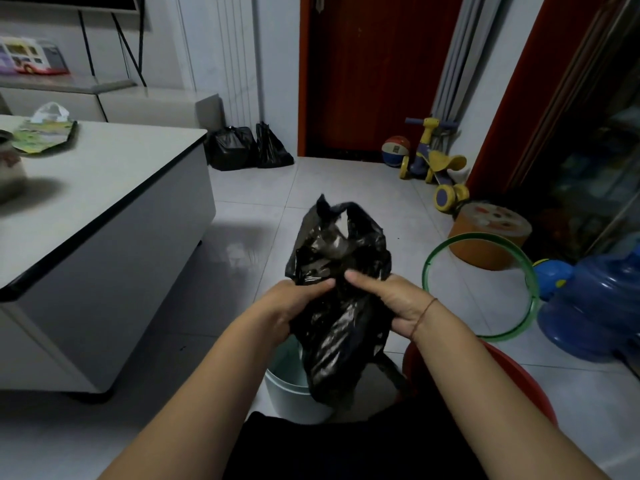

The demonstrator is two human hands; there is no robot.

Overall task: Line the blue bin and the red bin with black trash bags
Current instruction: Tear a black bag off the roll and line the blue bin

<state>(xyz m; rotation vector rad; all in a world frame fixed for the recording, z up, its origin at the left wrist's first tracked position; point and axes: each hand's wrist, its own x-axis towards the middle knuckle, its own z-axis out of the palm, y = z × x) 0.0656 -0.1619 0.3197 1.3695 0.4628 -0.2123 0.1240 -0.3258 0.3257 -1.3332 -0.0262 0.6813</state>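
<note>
Both forearms reach forward and meet, the left hand (294, 303) and right hand (391, 299) each with a curled grip, thumbs on top, pinching the crumpled black trash bag (339, 271) — its lower end hangs over the blue bin (287, 386). The red bin (512, 375) sits just right, under the right forearm; open tiled floor lies ahead, the counter (104, 174) edge to the left.

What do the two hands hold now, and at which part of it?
The left hand and the right hand both grip one crumpled black trash bag around its middle, above the blue bin.
</note>
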